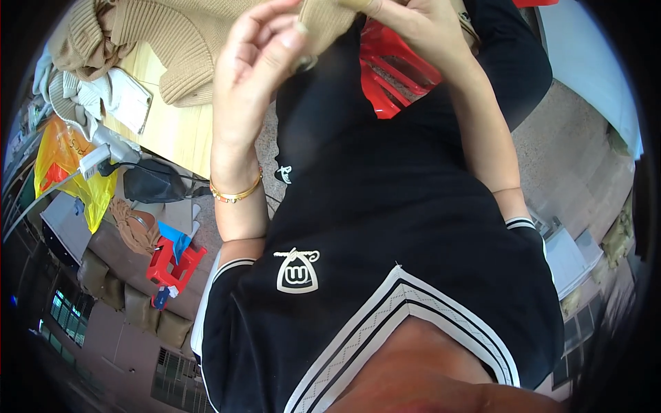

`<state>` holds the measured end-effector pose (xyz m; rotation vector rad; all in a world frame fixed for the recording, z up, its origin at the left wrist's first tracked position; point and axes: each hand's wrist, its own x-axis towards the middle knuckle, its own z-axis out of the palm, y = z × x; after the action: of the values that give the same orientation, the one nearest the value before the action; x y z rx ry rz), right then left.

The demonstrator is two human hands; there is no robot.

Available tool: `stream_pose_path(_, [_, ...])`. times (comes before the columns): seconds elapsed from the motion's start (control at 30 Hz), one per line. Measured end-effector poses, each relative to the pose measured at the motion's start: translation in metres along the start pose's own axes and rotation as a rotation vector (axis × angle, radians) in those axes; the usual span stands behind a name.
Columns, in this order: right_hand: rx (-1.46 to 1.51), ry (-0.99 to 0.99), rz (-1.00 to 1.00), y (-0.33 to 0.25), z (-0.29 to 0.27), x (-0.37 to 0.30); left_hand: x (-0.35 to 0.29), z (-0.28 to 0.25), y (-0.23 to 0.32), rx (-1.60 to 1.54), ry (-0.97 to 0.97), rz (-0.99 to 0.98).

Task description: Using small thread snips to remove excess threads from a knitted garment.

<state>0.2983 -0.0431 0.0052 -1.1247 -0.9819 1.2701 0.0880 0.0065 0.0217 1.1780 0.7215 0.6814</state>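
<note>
At the upper edge, a piece of beige ribbed knitwear stretches between my two hands. My left hand, with a gold bracelet at the wrist, pinches the knit's left edge between thumb and fingers. Across from it, my right hand grips the same knit, its thumb pressed on top; its fingertips run out of the picture. A small round dark thing, perhaps a button, shows below my left thumb. Red plastic lies on my lap beneath my right hand.
More beige knitwear covers the light wooden table on the left, beside a white notebook-like item. Near the table hang a yellow bag and a black pouch. A red stool stands on the floor.
</note>
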Motion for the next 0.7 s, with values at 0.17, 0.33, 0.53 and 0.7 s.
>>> stream_pose_path(0.17, [0.020, 0.080, -0.079, 0.004, -0.005, 0.004, -0.011, -0.007, -0.010, 0.634, 0.011, 0.228])
stream_pose_path(0.33, [0.028, 0.111, -0.160, -0.013, -0.023, 0.005, -0.024, 0.000, 0.023, 0.457, 0.008, 0.081])
stream_pose_path(0.53, [-0.130, 0.163, -0.249, 0.001, -0.006, 0.012, -0.022, 0.006, 0.025, 0.060, 0.072, -0.156])
stream_pose_path(0.7, [-0.181, -0.019, -0.589, -0.018, 0.011, -0.013, -0.013, 0.007, 0.012, -0.089, 0.092, -0.032])
